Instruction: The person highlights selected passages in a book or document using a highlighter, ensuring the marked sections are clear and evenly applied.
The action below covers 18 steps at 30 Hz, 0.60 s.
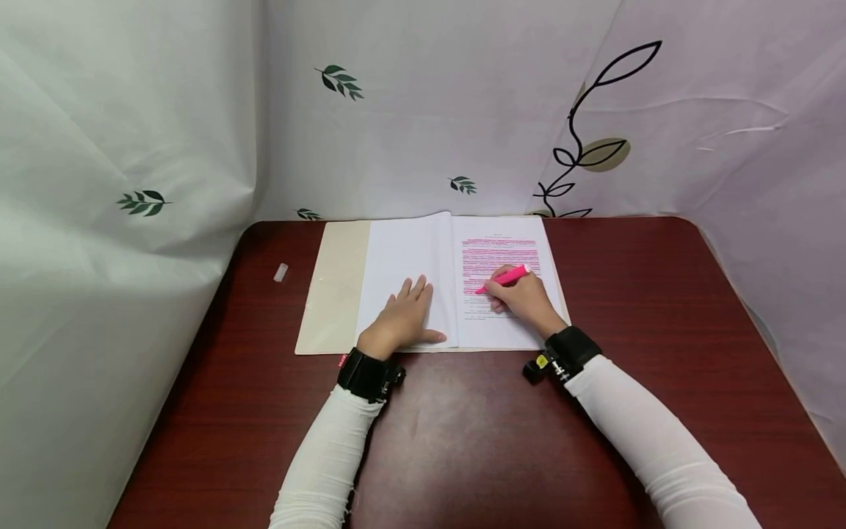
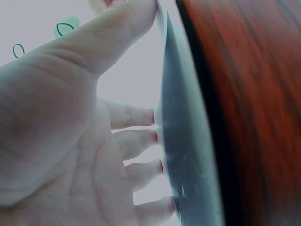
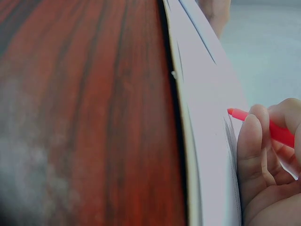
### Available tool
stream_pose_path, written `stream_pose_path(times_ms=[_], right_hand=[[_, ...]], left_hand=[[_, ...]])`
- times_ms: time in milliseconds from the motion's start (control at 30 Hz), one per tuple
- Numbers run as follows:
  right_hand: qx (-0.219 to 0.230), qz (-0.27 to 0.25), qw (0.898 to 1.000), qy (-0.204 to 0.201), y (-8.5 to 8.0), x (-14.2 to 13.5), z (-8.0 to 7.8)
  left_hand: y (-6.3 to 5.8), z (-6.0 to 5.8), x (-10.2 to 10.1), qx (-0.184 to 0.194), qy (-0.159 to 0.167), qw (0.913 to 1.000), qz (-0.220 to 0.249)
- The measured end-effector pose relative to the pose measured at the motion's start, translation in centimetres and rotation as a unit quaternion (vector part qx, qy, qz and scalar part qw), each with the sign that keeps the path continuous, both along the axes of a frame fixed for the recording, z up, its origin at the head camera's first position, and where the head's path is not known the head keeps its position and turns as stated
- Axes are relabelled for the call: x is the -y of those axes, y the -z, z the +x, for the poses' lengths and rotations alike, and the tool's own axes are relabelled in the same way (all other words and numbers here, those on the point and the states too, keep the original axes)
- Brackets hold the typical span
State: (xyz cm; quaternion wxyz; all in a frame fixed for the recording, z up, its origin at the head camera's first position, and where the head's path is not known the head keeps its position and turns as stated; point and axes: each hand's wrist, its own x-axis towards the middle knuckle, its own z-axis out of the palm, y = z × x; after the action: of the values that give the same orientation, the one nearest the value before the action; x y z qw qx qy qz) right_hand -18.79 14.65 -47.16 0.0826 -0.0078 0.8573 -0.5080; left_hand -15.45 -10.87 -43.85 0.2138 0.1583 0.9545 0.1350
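Note:
An open folder [image 1: 330,294] of white sheets lies on the table, its right page [image 1: 496,334] printed with text that is marked pink over most lines. My right hand [image 1: 522,297] pinches a pink highlighter [image 1: 512,275] between thumb and fingers, its tip at the lower marked lines. In the right wrist view the highlighter's tip [image 3: 231,112] points toward the sheets. My left hand [image 1: 405,319] rests on the blank left page [image 1: 403,253], fingers spread and straight, thumb toward the fold. The left wrist view shows its palm [image 2: 94,155] side-on above the paper.
A small white piece, perhaps an eraser [image 1: 280,272], lies on the dark red table [image 1: 449,441] left of the folder. Behind the table hangs a pale cloth [image 1: 410,132] with leaf prints. Both wrists wear black straps [image 1: 362,375].

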Motion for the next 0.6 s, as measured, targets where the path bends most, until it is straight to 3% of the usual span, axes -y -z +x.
stream_pose_path(times_ms=[600], right_hand=[[0.009, 0.011, 1.000, 0.008, -0.08, -0.75, -0.04]], left_hand=[[-0.17, -0.03, 0.01, -0.005, 0.005, 1.0000, 0.007]])
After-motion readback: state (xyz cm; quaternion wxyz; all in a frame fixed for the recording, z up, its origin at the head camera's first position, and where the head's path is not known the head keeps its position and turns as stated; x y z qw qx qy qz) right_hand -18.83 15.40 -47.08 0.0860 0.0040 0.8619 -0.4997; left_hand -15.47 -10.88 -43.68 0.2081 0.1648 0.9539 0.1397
